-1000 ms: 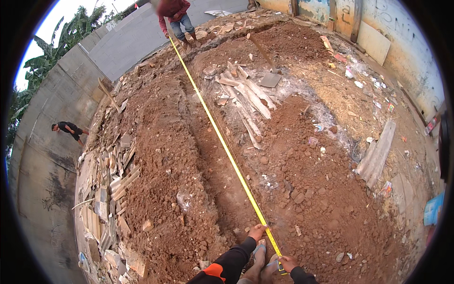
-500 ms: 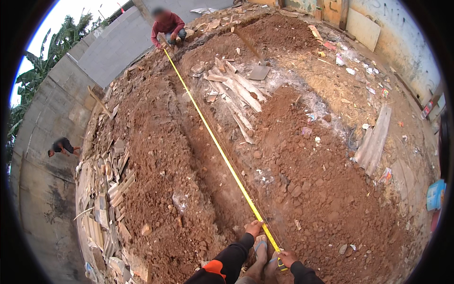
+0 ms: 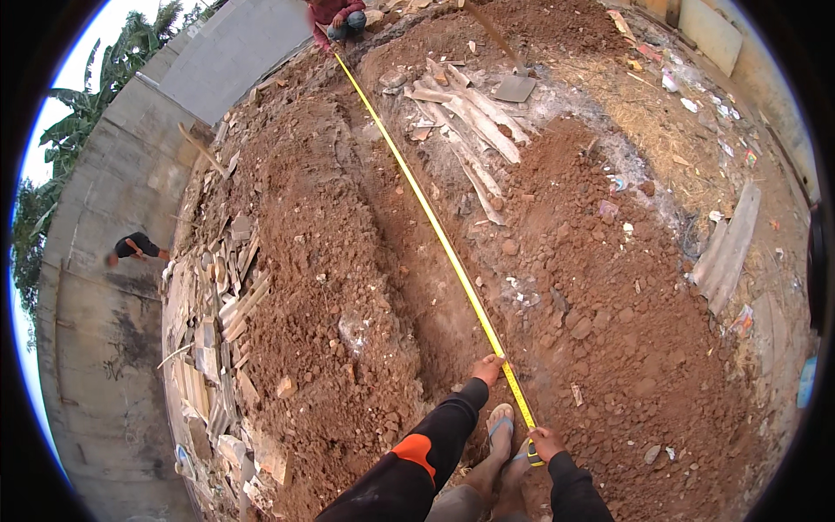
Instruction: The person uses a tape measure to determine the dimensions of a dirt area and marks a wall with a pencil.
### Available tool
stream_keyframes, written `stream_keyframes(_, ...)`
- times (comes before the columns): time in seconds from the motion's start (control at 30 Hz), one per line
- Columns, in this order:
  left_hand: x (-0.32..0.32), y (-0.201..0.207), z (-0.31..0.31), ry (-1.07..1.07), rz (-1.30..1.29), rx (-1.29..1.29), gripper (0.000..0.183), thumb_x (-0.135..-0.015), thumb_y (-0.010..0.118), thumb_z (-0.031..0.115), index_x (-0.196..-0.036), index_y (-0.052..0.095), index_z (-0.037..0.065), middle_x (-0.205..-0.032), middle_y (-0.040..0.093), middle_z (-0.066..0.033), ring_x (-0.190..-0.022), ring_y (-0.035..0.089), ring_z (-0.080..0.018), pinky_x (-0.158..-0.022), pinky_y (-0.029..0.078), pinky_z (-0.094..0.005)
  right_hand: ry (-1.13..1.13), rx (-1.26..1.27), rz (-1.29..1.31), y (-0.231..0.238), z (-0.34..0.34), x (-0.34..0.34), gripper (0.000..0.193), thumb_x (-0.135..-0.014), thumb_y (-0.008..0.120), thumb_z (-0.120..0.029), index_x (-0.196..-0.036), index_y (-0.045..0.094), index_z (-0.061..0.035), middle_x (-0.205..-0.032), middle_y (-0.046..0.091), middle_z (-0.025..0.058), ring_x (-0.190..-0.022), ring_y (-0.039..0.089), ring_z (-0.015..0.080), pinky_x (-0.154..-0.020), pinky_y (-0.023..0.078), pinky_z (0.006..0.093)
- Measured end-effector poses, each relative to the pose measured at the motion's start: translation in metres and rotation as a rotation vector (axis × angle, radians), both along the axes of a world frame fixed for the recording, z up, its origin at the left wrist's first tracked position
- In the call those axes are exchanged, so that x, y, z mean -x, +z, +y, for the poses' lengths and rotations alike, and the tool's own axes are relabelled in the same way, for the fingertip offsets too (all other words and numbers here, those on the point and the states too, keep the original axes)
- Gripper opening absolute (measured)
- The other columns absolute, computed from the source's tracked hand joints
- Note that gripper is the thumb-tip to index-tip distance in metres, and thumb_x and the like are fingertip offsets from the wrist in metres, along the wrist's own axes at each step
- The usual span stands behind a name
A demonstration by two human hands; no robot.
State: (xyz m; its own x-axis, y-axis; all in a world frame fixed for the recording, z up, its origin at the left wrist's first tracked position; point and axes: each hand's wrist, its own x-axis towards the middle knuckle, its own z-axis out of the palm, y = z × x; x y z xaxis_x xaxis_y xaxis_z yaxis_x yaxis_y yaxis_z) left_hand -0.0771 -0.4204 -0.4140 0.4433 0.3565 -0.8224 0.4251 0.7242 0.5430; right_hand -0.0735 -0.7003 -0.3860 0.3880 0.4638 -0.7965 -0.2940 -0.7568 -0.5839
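A yellow measuring tape [image 3: 432, 219] is stretched in a long straight line over a shallow dirt trench [image 3: 417, 278]. My left hand [image 3: 489, 370] is closed on the blade a short way up from its case. My right hand [image 3: 547, 443], nearer to me, grips the yellow-and-black tape measure case [image 3: 534, 454] just beside my sandalled feet. At the far end a crouching person in a maroon top [image 3: 336, 14] has a hand at the tape's tip.
Loose soil [image 3: 626, 348] is heaped right of the trench, and broken tiles and wood [image 3: 209, 348] lie left. Weathered boards [image 3: 465, 122] and a shovel [image 3: 515, 87] lie farther off. Another person [image 3: 135, 246] bends by the concrete wall [image 3: 104, 331] at left.
The view has tilted down and shifted, so the far person sits higher in the picture. My left hand has reached slightly forward along the blade; both hands keep their hold.
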Motion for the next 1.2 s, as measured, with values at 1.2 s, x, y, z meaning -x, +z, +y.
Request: stream_keyframes(1.2, 0.008, -0.032, -0.002, 0.016, -0.069, -0.052, 0.016, -0.097, 0.056, 0.022, -0.097, 0.059, 0.006, -0.087, 0.07, -0.0083, -0.08, 0.067, -0.0178, -0.076, 0.053, -0.0318, -0.029, -0.002, 0.057, -0.044, -0.012, 0.008, 0.032, -0.091, 0.058, -0.032, -0.095, 0.07, -0.0031, -0.075, 0.064, 0.0098, -0.071, 0.06, 0.0178, -0.067, 0.046, 0.0329)
